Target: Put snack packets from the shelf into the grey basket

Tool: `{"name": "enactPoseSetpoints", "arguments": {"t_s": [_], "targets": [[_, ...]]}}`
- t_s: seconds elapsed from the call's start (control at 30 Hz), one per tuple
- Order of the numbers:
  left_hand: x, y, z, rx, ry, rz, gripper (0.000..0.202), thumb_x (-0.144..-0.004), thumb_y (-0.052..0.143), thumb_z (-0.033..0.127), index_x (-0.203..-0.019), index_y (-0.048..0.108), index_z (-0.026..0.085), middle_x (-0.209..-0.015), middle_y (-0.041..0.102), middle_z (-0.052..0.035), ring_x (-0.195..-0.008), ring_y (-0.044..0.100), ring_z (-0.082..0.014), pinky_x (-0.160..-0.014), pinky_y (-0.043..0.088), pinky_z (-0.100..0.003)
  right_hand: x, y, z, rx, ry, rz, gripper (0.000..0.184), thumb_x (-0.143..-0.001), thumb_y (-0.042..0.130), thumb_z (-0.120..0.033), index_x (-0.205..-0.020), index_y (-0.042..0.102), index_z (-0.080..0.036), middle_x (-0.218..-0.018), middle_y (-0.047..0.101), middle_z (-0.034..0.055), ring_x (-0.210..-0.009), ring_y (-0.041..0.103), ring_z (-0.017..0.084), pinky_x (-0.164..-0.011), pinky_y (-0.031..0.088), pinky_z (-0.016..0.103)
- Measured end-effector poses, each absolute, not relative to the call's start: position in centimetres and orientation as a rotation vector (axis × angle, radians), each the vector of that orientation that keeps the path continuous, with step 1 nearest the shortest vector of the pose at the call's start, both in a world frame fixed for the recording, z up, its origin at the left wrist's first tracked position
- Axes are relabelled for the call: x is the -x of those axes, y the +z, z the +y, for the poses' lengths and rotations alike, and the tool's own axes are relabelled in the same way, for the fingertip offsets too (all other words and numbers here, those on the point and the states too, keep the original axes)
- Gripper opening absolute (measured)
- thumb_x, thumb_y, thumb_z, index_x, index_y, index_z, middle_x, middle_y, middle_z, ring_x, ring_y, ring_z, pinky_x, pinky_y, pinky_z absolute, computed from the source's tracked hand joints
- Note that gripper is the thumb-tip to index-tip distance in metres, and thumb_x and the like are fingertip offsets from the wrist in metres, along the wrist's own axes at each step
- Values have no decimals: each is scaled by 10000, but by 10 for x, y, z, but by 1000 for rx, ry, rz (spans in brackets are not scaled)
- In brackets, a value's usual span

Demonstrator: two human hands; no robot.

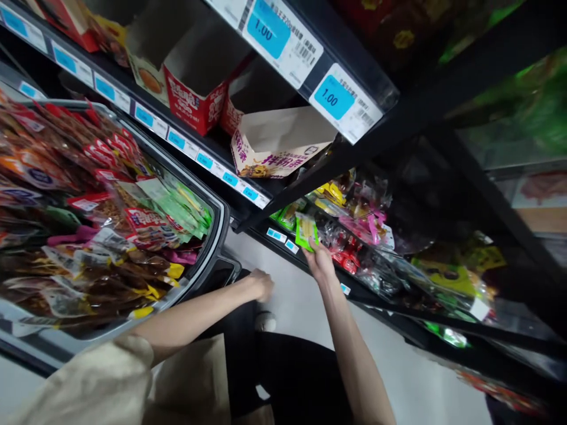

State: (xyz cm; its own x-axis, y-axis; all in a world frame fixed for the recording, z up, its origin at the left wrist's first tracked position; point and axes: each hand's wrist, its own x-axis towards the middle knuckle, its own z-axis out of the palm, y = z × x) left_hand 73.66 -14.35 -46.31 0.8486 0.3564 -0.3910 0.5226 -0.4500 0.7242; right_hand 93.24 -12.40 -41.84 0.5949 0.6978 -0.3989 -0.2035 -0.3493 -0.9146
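Note:
My right hand [321,260] reaches to the low shelf and pinches the lower edge of a small green snack packet [305,229] with a pale yellowish picture on it. The packet is held up in front of other green packets [287,213] on that shelf. My left hand [262,286] hangs over the floor beside the basket's corner, its fingers curled in a loose fist. Nothing shows in it. To my left, a grey-rimmed basket [220,215] is heaped with bagged snacks, among them light green packs [188,206] and red-and-white packs [146,221].
Above the basket runs a shelf with price tags [176,139], a red box [195,103] and an open white carton [277,150]. A dark shelf post [305,183] juts between the shelves. Red-wrapped snacks [348,257] lie right of my right hand. Grey floor [290,301] shows below.

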Motion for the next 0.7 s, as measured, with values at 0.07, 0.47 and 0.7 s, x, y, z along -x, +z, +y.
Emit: {"name": "enactPoseSetpoints", "arguments": {"t_s": [0.07, 0.47, 0.7], "targets": [[-738, -471, -146, -2095, -344, 667, 262, -704, 766, 212, -964, 779, 172, -924, 750, -170, -927, 709, -333, -816, 565, -429, -935, -420, -93, 1699, 931, -427, 203, -731, 776, -115, -824, 602, -163, -904, 695, 49, -944, 699, 181, -879, 620, 353], [-742, -474, -145, -2094, -481, 701, 537, -676, 747, 67, -1198, 724, 189, -1278, 674, -220, -1202, 623, -410, -908, 552, -536, -936, -472, -29, 2047, 645, -737, 397, -779, 665, -239, -1166, 589, -192, -1195, 681, 90, -1175, 630, 230, -1063, 503, 454], [-741, -472, -146, -2131, -480, 684, 552, -663, 715, -3, -1202, 708, 115, -1274, 660, -270, -1174, 624, -450, -889, 528, -553, -925, -488, -20, 2258, 530, -1453, 518, -942, 527, -325, -1424, 548, -135, -1625, 365, 137, -1559, 205, 240, -1273, 164, 418]]}}
